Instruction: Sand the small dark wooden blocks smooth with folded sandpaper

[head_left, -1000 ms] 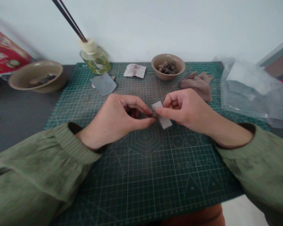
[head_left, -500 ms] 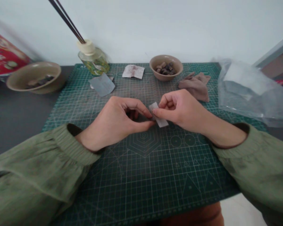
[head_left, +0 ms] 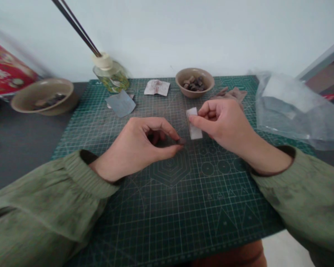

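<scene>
Between thumb and forefinger, my left hand [head_left: 144,146] pinches a small dark brownish piece [head_left: 181,141] over the middle of the green cutting mat [head_left: 167,207]. To its right my right hand [head_left: 221,118] is closed on a small pale rectangular strip [head_left: 195,128], which hangs from the thumb and fingertips. The two hands are apart. Just beyond them stands a brown bowl [head_left: 180,83] holding several small brown and dark pieces. A brownish cloth [head_left: 236,93] lies partly hidden behind my right hand.
A white stained paper [head_left: 157,88] and a grey sheet [head_left: 121,104] lie at the back of the mat. Near them stands a reed diffuser bottle [head_left: 111,74]. Another bowl [head_left: 22,105] and a red package [head_left: 8,68] are at left, a clear plastic bag [head_left: 289,122] at right.
My right hand has moved up and away from my left with the pale strip, which was against the left fingertips. The small dark piece now shows in my left hand.
</scene>
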`<move>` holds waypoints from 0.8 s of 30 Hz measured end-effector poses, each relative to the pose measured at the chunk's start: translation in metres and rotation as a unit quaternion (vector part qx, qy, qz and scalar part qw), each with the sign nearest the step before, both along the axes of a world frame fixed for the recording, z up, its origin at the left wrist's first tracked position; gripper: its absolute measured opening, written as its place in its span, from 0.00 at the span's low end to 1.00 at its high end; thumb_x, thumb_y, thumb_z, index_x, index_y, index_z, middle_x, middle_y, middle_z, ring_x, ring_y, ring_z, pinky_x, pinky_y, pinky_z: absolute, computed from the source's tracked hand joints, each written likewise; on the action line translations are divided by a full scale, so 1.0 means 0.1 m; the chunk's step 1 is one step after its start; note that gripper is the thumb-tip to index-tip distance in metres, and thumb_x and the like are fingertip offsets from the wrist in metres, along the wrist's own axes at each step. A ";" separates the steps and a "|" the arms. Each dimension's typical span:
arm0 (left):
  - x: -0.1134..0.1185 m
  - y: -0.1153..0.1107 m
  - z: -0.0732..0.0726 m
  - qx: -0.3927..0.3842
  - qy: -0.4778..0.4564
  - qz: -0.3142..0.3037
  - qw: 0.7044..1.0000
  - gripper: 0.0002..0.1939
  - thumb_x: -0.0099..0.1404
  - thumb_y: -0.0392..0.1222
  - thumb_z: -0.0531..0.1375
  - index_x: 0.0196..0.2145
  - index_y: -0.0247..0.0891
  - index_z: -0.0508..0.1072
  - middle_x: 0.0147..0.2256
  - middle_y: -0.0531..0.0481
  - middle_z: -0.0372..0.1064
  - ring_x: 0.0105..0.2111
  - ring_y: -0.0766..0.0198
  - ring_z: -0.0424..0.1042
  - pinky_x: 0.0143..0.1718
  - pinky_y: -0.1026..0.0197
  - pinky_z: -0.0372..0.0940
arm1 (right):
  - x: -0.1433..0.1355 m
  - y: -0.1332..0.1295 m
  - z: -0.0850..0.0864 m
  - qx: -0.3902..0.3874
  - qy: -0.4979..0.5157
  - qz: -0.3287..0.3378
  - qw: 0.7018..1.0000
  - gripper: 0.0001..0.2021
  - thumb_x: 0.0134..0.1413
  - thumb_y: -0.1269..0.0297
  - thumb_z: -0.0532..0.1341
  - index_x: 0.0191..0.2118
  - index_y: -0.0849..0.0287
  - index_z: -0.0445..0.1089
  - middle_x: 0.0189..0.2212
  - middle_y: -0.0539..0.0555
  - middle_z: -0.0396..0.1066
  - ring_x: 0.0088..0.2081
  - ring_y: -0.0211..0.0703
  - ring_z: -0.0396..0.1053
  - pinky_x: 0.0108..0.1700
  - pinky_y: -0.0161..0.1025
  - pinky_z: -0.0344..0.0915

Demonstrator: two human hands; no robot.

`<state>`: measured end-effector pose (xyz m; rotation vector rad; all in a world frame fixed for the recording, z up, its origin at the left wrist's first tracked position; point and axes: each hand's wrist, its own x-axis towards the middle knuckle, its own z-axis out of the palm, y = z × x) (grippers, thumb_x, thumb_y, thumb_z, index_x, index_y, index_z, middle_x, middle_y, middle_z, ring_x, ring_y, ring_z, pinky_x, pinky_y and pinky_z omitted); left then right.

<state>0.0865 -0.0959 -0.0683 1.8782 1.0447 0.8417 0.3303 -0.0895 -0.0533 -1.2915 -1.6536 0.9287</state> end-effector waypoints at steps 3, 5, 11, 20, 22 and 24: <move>-0.03 0.00 0.04 0.085 0.051 -0.030 0.995 0.06 0.70 0.42 0.74 0.43 0.43 0.86 0.36 0.50 0.84 0.31 0.62 0.75 0.33 0.59 0.68 | 0.04 0.02 0.03 0.005 -0.004 -0.024 1.000 0.26 0.56 0.41 0.80 0.28 0.55 0.71 0.19 0.48 0.68 0.22 0.37 0.60 0.23 0.40 0.50; -0.05 0.00 0.08 0.164 0.080 -0.055 0.982 0.08 0.74 0.40 0.70 0.49 0.44 0.86 0.43 0.48 0.84 0.39 0.58 0.78 0.42 0.55 0.72 | 0.05 0.03 0.04 0.008 -0.005 -0.028 1.000 0.27 0.56 0.39 0.80 0.28 0.54 0.71 0.19 0.49 0.68 0.22 0.37 0.60 0.23 0.40 0.49; -0.09 0.02 0.14 0.369 0.200 -0.117 0.900 0.18 0.80 0.35 0.60 0.60 0.40 0.85 0.48 0.38 0.80 0.46 0.49 0.76 0.47 0.45 0.72 | 0.05 0.04 0.02 0.013 -0.007 -0.035 0.999 0.28 0.57 0.37 0.79 0.27 0.54 0.71 0.22 0.51 0.69 0.23 0.38 0.61 0.24 0.41 0.50; -0.08 -0.06 0.12 0.273 0.199 -0.100 0.936 0.13 0.79 0.39 0.63 0.54 0.44 0.87 0.47 0.43 0.84 0.46 0.51 0.83 0.47 0.51 0.74 | 0.05 0.04 0.03 0.007 -0.009 -0.032 0.999 0.27 0.57 0.39 0.79 0.28 0.54 0.71 0.21 0.49 0.69 0.23 0.38 0.61 0.24 0.41 0.51; -0.06 -0.06 0.12 0.229 0.137 -0.062 0.962 0.10 0.78 0.41 0.67 0.52 0.44 0.88 0.47 0.45 0.85 0.45 0.55 0.84 0.46 0.53 0.76 | 0.05 0.04 0.03 0.004 -0.004 -0.032 0.999 0.27 0.57 0.38 0.79 0.28 0.54 0.71 0.20 0.49 0.68 0.22 0.38 0.61 0.24 0.41 0.50; -0.04 -0.06 0.12 0.155 0.051 -0.008 0.986 0.09 0.75 0.43 0.72 0.52 0.45 0.88 0.46 0.47 0.87 0.41 0.58 0.85 0.44 0.57 0.78 | 0.06 0.04 0.03 0.005 -0.001 -0.033 0.999 0.27 0.57 0.39 0.79 0.28 0.54 0.71 0.19 0.48 0.68 0.22 0.37 0.60 0.23 0.41 0.50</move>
